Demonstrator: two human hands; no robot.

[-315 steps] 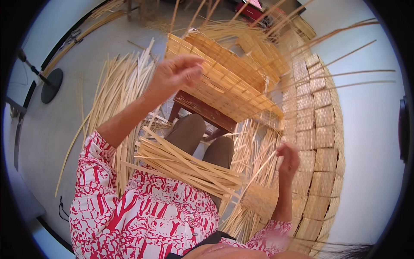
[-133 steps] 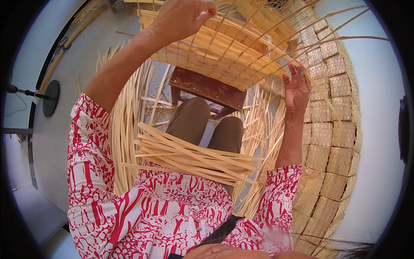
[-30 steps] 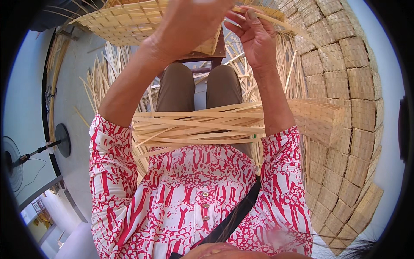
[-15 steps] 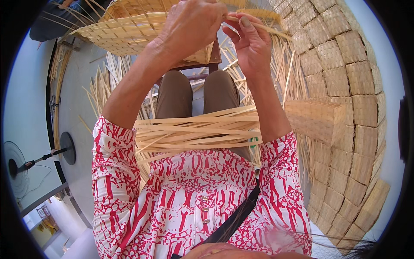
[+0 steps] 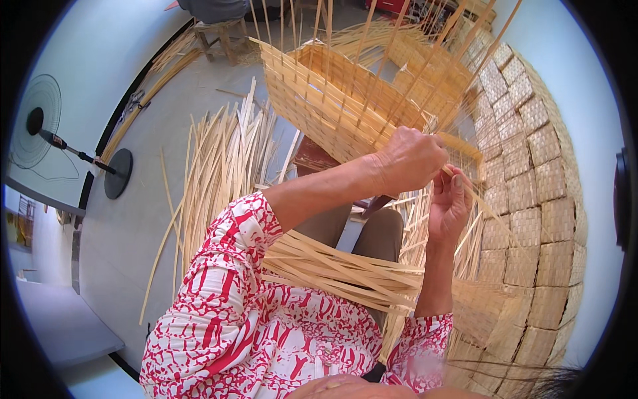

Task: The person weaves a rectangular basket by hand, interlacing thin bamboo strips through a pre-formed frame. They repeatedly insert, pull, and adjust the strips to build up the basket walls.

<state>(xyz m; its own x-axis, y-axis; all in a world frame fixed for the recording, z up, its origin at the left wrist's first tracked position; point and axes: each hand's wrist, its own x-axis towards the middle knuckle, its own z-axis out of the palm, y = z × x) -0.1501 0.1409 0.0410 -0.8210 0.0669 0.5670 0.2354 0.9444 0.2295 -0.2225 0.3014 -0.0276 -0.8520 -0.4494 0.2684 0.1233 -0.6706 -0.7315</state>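
Observation:
A half-woven bamboo basket [image 5: 312,100] stands in front of me, tilted, its upright stakes sticking out above the rim. Closed in a fist at the basket's near right corner, my left hand [image 5: 411,159] grips a thin bamboo strip [image 5: 490,211]. Just to the right and slightly nearer, my right hand [image 5: 448,211] pinches the same strip between thumb and fingers, and its tail runs off to the right. The left fingertips are partly hidden behind the knuckles. Under the basket shows a reddish-brown stool [image 5: 312,157]. A bundle of loose strips [image 5: 345,269] lies across my lap.
Long strips [image 5: 222,156] are heaped on the floor at left. Stacked woven pieces [image 5: 528,226] line the right wall. Another woven basket [image 5: 428,73] stands beyond mine. A standing fan [image 5: 80,156] is at far left. At the back a person [image 5: 216,9] sits on a wooden stool [image 5: 226,41].
The view has swung, so the basket and both hands appear lower and further right in the picture, with more of the basket showing. Both hands stay close together on the strip.

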